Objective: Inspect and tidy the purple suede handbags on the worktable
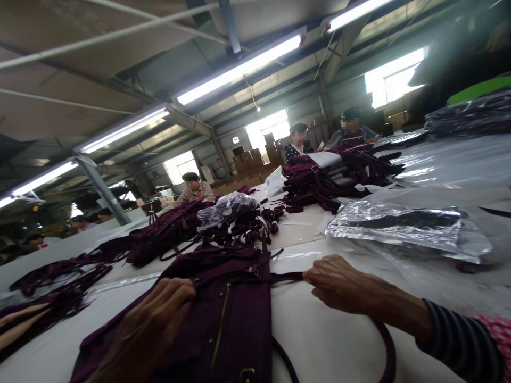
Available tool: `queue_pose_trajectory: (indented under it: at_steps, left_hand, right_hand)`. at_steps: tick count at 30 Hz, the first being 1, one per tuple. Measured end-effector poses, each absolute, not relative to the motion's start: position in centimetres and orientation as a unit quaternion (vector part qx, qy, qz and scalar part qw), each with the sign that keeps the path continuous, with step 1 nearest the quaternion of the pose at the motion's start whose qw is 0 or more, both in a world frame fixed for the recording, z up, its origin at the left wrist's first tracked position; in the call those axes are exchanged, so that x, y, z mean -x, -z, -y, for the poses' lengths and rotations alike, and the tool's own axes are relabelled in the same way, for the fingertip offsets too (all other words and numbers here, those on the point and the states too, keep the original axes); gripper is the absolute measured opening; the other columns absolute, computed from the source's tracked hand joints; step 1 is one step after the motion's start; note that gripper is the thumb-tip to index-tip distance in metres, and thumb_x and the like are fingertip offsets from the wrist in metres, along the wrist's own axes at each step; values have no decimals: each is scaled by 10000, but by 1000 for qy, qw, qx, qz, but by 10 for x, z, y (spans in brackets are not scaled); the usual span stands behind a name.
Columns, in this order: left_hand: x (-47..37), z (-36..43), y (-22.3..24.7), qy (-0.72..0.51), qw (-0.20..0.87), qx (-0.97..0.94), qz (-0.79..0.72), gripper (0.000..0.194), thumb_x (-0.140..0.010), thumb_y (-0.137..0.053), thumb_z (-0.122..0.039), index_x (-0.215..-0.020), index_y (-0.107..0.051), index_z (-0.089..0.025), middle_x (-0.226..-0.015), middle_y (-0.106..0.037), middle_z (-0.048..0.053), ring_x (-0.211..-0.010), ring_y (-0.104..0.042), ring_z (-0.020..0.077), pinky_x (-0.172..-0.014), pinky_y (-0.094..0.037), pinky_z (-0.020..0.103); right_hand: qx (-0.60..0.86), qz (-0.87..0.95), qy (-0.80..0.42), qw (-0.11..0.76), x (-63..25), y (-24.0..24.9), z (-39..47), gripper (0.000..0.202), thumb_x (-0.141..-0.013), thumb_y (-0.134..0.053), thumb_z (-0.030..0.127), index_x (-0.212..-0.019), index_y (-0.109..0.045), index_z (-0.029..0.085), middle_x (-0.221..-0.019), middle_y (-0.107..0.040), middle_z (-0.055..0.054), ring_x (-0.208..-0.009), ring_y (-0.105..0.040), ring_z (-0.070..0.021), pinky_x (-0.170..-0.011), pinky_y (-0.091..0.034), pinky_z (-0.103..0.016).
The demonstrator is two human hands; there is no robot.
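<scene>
**One hand on the purple bag, one hand on its strap**

A dark purple bag (245, 314) lies on the white table (319, 335), right in front of the person. Its near end runs past the bottom of the view. The right hand (335, 282) is closed tight on a thin strap (285, 276), holding it out past the bag's right edge. The left hand (159, 314) lies over the left part of the bag with its fingers bent; I cannot tell if it pinches the cloth.

White table shows between the bag's right edge and the right arm, so there is room there. More white shows between the bag's left edge and the dark straps (59, 276) on the far left. Past the bag's top edge it is tight, because a messy heap of purple bits (247, 234) sits close by.

Now count. One bag is under the hands, with one long gold zip (221, 324). One shiny packet (399, 226) lies beyond the right hand. One tall pile of purple pieces (343, 173) stands farther back. One crumpled clear bag (227, 210) sits on the heap. Three people (197, 191) work across the table. One round clock (235, 140) hangs far away.
</scene>
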State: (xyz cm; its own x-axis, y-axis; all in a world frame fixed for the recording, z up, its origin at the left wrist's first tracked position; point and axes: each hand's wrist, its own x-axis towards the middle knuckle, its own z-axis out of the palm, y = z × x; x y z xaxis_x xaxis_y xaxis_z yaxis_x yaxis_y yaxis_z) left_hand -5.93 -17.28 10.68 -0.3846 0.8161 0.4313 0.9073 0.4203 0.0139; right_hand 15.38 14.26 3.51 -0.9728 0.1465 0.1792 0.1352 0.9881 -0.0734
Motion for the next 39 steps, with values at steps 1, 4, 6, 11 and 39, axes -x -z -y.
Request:
queue_pose_trajectory:
  at_steps: [1, 4, 6, 11, 39]
  left_hand:
    - [46, 148, -107, 72, 164, 571, 801, 222, -949, -469, -221, -955, -684, -274, -1113, -692, 20, -1027, -611, 231, -892, -475, 360]
    - [19, 80, -89, -35, 99, 656, 747, 193, -965, -459, -135, -988, -622, -236, -1089, -673, 35, -1031, -574, 228, -881, -433, 383]
    - [15, 46, -67, -50, 85, 684, 722, 195, -952, -554, -184, -1140, -569, -235, -1187, -640, 54, -1120, -537, 241, -942, -411, 401]
    - [43, 8, -35, -97, 122, 659, 736, 178, -1001, -422, -119, -1050, -572, -201, -1088, -629, 54, -1055, -529, 238, -913, -408, 394]
    - [75, 12, -38, -206, 188, 738, 615, 295, -855, -535, -59, -1100, -585, -215, -1132, -636, 69, -1108, -490, 315, -915, -375, 520]
  right_hand:
    - [66, 992, -48, 99, -151, -31, -140, 126, -879, -608, 176, -933, -721, 185, -858, -737, -103, -804, -690, -263, -649, -373, -316]
    - [45, 987, -99, 123, -141, -12, -132, 164, -918, -578, 199, -1018, -707, 216, -879, -738, -70, -821, -690, -241, -665, -386, -303]
    - [23, 985, -101, 138, -135, 4, -127, 175, -904, -535, 119, -955, -687, 187, -892, -726, -71, -776, -676, -210, -635, -378, -289]
    - [1, 980, -75, 185, -130, 35, -121, 218, -863, -474, 7, -883, -627, 161, -912, -676, -63, -675, -617, -161, -575, -360, -285]
    - [-4, 971, -105, 215, -131, 40, -124, 170, -911, -468, 46, -891, -589, 164, -882, -631, -40, -637, -523, -141, -558, -281, -319]
